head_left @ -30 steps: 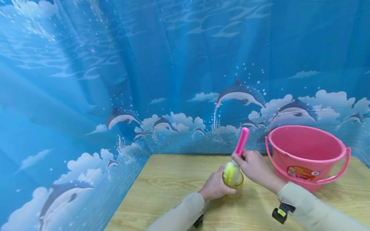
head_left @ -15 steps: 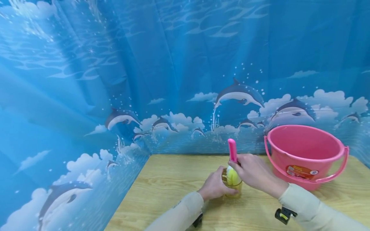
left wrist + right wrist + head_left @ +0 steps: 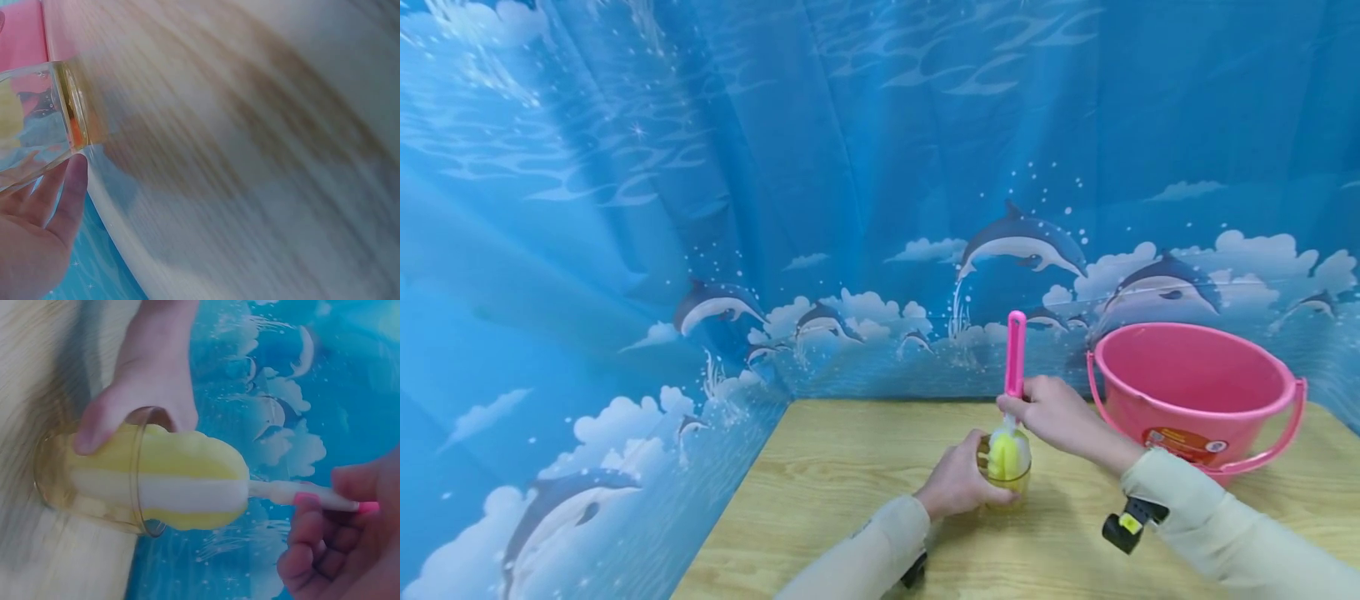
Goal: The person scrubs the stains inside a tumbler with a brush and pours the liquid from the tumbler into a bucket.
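Observation:
A clear amber-tinted glass (image 3: 106, 515) stands upright on the wooden table. My left hand (image 3: 961, 477) grips it round the side, thumb and fingers on opposite walls. In the left wrist view, fingers support the glass (image 3: 47, 125) near its base. My right hand (image 3: 1060, 417) pinches the lower handle of a sponge bottle brush (image 3: 1016, 354), whose pink handle points up. The brush's yellow and white sponge head (image 3: 194, 478) is partly inside the glass, its upper part rising above the rim. In the right wrist view, thumb and curled fingers hold the white neck.
A pink bucket (image 3: 1195, 421) with its handle hanging down stands on the table at the right, close behind my right forearm. A blue dolphin-print curtain (image 3: 865, 208) hangs along the table's back and left edges. Wood-grain tabletop (image 3: 820, 467) lies left of the glass.
The brush first went deeper into the glass and its handle swung left. Now my right hand has raised it again, with the handle nearly upright. My left hand has kept its hold.

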{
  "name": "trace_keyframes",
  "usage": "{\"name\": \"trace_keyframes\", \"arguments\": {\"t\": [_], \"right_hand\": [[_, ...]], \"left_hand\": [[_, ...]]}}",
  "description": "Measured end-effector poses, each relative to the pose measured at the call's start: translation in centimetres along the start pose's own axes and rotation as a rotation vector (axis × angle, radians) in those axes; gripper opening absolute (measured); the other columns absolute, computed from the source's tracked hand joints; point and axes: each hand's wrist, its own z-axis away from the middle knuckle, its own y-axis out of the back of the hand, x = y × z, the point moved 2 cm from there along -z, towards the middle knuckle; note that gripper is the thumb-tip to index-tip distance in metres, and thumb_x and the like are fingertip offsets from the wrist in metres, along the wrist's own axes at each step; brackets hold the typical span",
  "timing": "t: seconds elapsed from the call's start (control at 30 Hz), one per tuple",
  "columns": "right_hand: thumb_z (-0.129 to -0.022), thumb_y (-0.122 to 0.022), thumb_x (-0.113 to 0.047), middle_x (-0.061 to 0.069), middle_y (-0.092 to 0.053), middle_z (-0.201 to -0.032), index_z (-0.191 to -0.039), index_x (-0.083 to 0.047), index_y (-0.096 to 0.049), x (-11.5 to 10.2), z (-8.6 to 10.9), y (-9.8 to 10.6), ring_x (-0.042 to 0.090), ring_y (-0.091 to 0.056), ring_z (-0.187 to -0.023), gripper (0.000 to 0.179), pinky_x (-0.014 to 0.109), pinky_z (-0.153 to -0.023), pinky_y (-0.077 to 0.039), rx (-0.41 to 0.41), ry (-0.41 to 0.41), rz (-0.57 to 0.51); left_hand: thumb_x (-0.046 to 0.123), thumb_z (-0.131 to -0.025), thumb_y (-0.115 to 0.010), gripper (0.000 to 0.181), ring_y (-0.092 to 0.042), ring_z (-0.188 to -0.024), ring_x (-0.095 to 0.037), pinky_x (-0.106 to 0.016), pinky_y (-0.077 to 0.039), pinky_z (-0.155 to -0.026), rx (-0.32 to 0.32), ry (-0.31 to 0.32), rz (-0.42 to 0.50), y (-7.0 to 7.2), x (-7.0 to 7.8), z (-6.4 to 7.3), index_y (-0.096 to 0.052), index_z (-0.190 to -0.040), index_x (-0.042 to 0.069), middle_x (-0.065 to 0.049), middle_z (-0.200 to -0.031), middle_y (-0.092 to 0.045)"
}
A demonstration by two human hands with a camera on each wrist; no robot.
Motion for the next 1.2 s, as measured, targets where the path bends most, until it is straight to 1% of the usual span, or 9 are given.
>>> {"name": "trace_keyframes", "arguments": {"t": [0.13,0.23,0.37,0.5,0.83,1.0,1.2], "right_hand": [[-0.101,-0.057,-0.027,0.001,-0.05,-0.059,-0.094,-0.006,-0.071,0.5,-0.9,0.2,0.012,-0.04,-0.05,0.026,0.024,-0.045,-0.032,-0.043,-0.049,-0.054],[-0.101,-0.057,-0.027,0.002,-0.053,-0.061,-0.095,-0.005,-0.071,0.8,-1.3,0.3,0.012,-0.043,-0.051,0.026,0.025,-0.047,-0.035,-0.063,-0.076,-0.095],[-0.101,-0.058,-0.026,0.001,-0.053,-0.061,-0.097,-0.004,-0.071,1.1,-1.6,0.4,0.012,-0.044,-0.051,0.026,0.026,-0.05,-0.038,-0.074,-0.104,-0.153],[-0.101,-0.059,-0.026,0.001,-0.053,-0.06,-0.097,-0.003,-0.072,1.3,-1.7,0.4,0.012,-0.045,-0.05,0.026,0.027,-0.05,-0.04,-0.078,-0.122,-0.187],[-0.101,-0.058,-0.025,0.001,-0.055,-0.059,-0.1,-0.001,-0.071,1.6,-1.9,-0.2,0.01,-0.047,-0.048,0.028,0.024,-0.048,-0.04,-0.069,-0.158,-0.249],[-0.102,-0.058,-0.024,0.003,-0.055,-0.061,-0.101,0.001,-0.07,1.5,-1.6,-0.7,0.011,-0.048,-0.05,0.028,0.026,-0.048,-0.041,-0.043,-0.145,-0.269],[-0.102,-0.058,-0.023,0.005,-0.058,-0.064,-0.103,0.004,-0.069,1.2,-1.1,-1.4,0.013,-0.054,-0.052,0.029,0.028,-0.049,-0.045,-0.012,-0.131,-0.268]], "left_hand": [[0.038,-0.063,-0.096,0.073,-0.064,-0.091,0.0,-0.022,-0.052,-0.082,0.005,-0.023,-0.022,0.0,0.1,0.0,-0.053,-0.121,0.023,0.012,-0.104,-0.067],[0.039,-0.063,-0.095,0.073,-0.062,-0.088,0.0,-0.023,-0.052,-0.079,0.01,-0.038,-0.061,0.0,0.2,-0.1,-0.053,-0.12,0.023,0.012,-0.101,-0.066],[0.042,-0.063,-0.095,0.074,-0.059,-0.084,-0.001,-0.023,-0.051,-0.077,0.015,-0.026,-0.091,-0.1,0.2,-0.4,-0.053,-0.121,0.024,0.013,-0.098,-0.063],[0.044,-0.063,-0.095,0.074,-0.059,-0.082,-0.002,-0.024,-0.05,-0.075,0.014,-0.016,-0.09,-0.1,0.2,-0.5,-0.052,-0.121,0.024,0.014,-0.096,-0.062],[0.042,-0.062,-0.095,0.073,-0.059,-0.077,-0.003,-0.023,-0.05,-0.071,0.024,-0.014,-0.096,-0.1,0.0,-0.4,-0.053,-0.118,0.023,0.014,-0.092,-0.062],[0.041,-0.062,-0.096,0.072,-0.059,-0.076,-0.002,-0.022,-0.05,-0.07,0.025,-0.022,-0.093,-0.1,0.0,-0.4,-0.052,-0.117,0.023,0.014,-0.09,-0.061],[0.038,-0.063,-0.096,0.07,-0.059,-0.075,-0.001,-0.021,-0.05,-0.069,0.024,-0.028,-0.089,0.0,0.0,-0.3,-0.051,-0.116,0.024,0.014,-0.089,-0.061]]}}
